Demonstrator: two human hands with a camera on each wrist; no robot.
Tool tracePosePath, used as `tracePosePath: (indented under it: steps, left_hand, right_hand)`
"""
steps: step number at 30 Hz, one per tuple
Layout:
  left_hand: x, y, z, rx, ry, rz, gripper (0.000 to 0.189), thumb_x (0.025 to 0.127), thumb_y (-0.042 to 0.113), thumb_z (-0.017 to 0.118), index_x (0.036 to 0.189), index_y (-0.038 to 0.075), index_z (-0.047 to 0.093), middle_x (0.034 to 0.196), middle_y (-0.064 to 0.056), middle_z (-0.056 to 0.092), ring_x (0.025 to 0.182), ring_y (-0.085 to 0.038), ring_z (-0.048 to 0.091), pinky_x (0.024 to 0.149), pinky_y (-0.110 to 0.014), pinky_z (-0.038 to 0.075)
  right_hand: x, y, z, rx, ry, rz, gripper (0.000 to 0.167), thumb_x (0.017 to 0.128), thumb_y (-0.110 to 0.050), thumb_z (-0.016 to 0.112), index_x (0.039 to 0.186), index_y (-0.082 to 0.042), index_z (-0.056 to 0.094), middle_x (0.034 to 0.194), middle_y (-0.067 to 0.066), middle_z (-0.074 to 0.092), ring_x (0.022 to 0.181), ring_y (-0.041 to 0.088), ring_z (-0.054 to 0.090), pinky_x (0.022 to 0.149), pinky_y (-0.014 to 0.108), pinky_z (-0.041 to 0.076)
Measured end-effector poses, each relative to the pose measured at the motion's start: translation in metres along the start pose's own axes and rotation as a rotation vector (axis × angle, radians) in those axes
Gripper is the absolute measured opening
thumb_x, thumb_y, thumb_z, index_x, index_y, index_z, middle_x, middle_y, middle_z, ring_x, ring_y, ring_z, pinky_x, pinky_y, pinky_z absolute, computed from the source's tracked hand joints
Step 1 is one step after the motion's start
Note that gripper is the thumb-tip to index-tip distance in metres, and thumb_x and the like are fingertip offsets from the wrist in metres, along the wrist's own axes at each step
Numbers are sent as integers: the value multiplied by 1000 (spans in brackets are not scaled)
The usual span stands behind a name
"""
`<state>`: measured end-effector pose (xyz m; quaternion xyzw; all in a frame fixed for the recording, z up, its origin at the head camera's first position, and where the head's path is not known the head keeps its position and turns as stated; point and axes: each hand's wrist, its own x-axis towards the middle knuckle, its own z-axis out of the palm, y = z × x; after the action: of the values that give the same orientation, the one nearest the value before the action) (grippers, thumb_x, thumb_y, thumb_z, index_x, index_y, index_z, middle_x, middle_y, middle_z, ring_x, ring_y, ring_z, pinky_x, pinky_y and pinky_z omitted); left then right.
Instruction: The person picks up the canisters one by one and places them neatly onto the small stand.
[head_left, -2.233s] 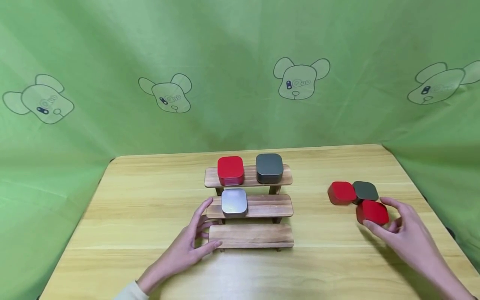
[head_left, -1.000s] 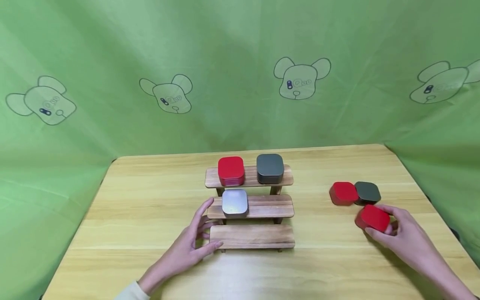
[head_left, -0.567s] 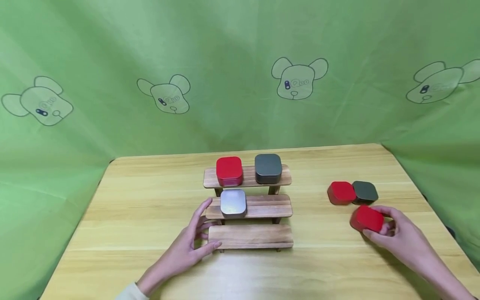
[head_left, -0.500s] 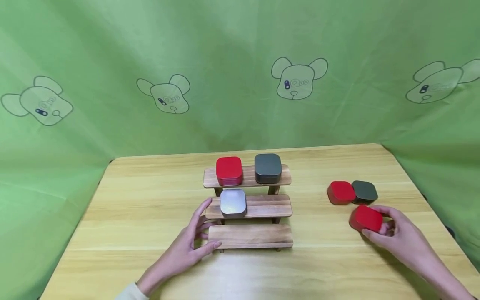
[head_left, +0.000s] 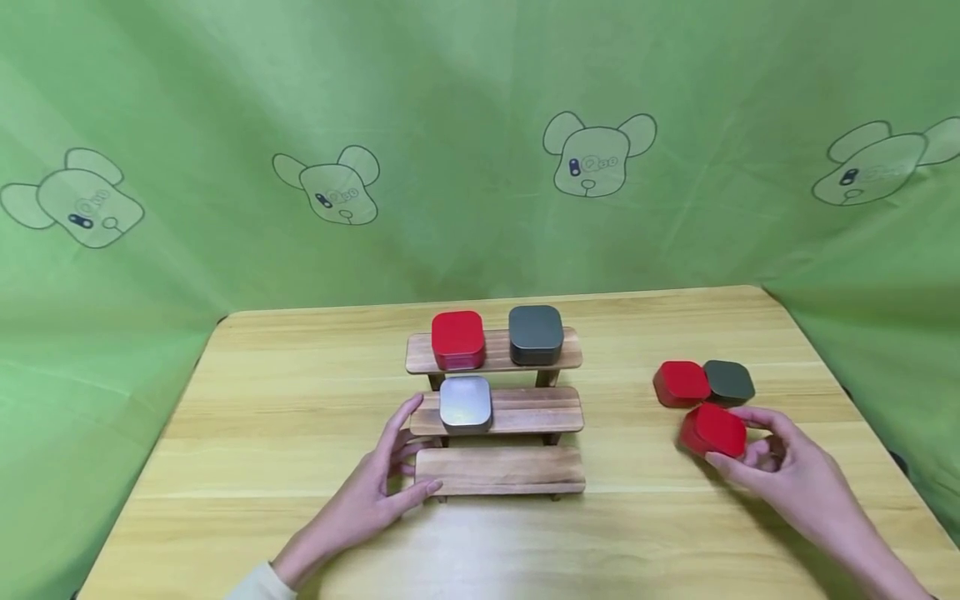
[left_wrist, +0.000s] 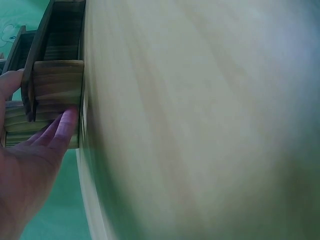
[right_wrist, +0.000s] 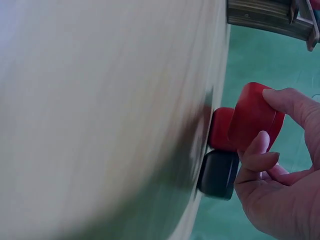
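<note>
In the head view my left hand (head_left: 369, 492) grips the left end of a three-tier wooden stand (head_left: 501, 472), thumb at the lowest tier and forefinger at the middle one. The left wrist view shows the fingers (left_wrist: 64, 131) against the stand's end. My right hand (head_left: 802, 475) pinches a square red tin (head_left: 716, 431) between thumb and fingers. In the right wrist view the held tin (right_wrist: 254, 117) is slightly tilted and raised off the table. Behind it, another red tin (head_left: 682, 383) and a dark grey tin (head_left: 729, 382) sit side by side.
On the stand's top tier are a red tin (head_left: 458, 338) and a dark grey tin (head_left: 536, 333). A silver tin (head_left: 465, 403) sits at the left of the middle tier. A green cloth (head_left: 465, 250) with bear outlines surrounds the wooden table (head_left: 285, 400).
My right hand first gripped the red tin beside the dark grey one, then moved it left and toward me, and now lifts it. My left hand has stayed on the stand.
</note>
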<state>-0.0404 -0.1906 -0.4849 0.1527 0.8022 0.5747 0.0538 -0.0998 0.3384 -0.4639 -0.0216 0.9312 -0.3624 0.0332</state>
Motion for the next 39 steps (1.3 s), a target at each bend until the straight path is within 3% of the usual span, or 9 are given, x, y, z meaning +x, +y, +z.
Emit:
tracePosePath:
  steps: [13,24,39]
  left_hand:
    - [-2,1,0,16,1,-2,110,98,21,85,176,40,10,172,-23,33,140,-37,59,106,-39,59]
    - [0,-1,1,0,-5,15,111,97,19,86,176,39,10,168,-23,40,140,-35,59,102,-39,60]
    - [0,0,1,7,6,22,110,98,20,86,176,39,11,176,-21,25,141,-38,58,106,-39,58]
  right_hand:
    - [-12,-31,9,152,57,-117,68,90,-16,94,149,-17,60,83,5,64,70,18,58,58,26,46]
    - [-14,-52,12,167,40,-144,70,90,-19,94,151,-21,60,85,6,65,70,20,57,60,28,45]
    - [-9,-84,20,219,32,-210,64,89,-16,95,144,-20,63,89,8,62,74,20,55,60,28,46]
